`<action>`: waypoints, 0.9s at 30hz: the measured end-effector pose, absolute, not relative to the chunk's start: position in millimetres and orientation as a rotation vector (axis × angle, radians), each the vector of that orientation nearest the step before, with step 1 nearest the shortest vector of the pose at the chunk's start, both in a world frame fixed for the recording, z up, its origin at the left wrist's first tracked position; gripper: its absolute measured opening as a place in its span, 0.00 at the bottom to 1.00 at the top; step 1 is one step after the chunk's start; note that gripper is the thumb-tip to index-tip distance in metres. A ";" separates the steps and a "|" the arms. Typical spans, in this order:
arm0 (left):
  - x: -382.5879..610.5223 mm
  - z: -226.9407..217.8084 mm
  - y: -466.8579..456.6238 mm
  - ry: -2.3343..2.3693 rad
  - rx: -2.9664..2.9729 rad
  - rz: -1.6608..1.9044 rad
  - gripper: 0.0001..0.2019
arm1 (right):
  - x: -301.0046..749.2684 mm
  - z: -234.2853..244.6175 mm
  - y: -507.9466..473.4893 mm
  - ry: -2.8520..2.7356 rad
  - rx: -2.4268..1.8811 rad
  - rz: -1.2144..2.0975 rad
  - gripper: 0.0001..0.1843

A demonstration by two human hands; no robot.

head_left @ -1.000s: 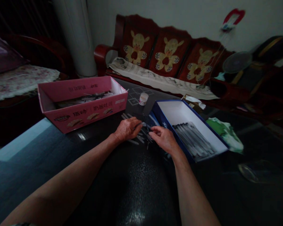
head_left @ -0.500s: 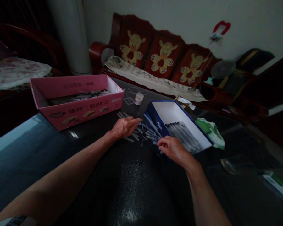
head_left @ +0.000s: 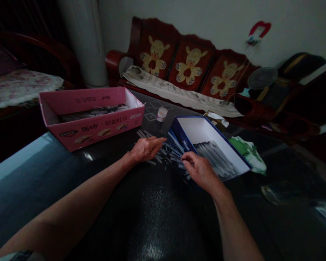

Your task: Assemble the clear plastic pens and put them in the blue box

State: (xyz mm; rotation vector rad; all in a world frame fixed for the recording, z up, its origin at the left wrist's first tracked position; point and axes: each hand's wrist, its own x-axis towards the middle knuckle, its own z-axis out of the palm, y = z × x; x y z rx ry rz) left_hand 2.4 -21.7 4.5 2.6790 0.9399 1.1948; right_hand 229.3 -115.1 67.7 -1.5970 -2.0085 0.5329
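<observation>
two hands [head_left: 148, 148] [head_left: 199, 168] closer over pens [head_left: 163, 154] between two boxes [head_left: 97, 127] [head_left: 203, 128].

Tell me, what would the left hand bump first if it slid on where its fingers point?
Most likely the loose pens just past the fingertips of the left hand, then the wall of the blue box. Depth is hard to judge here.

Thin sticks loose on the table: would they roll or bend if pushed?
The thin sticks look slim and round, so they would probably roll on the glossy table. They lie straight, so likely stiff. Each seems light.
</observation>
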 end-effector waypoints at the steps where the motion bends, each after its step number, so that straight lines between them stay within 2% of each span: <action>1: 2.8 4.4 -21.8 0.936 2.675 1.199 0.18 | 222.0 66.9 -105.9 -1.884 -1.547 0.597 0.09; 6: 3.5 4.3 -21.7 0.949 2.669 1.191 0.15 | 183.0 39.3 -62.8 -1.336 -1.350 0.807 0.17; 10: 3.0 5.2 -21.4 0.955 2.660 1.181 0.15 | 169.6 15.1 -54.7 -1.137 -1.274 0.881 0.18; 27: 1.2 6.7 -21.3 0.974 2.738 1.068 0.16 | 164.8 16.9 -63.2 -1.206 -1.263 0.883 0.14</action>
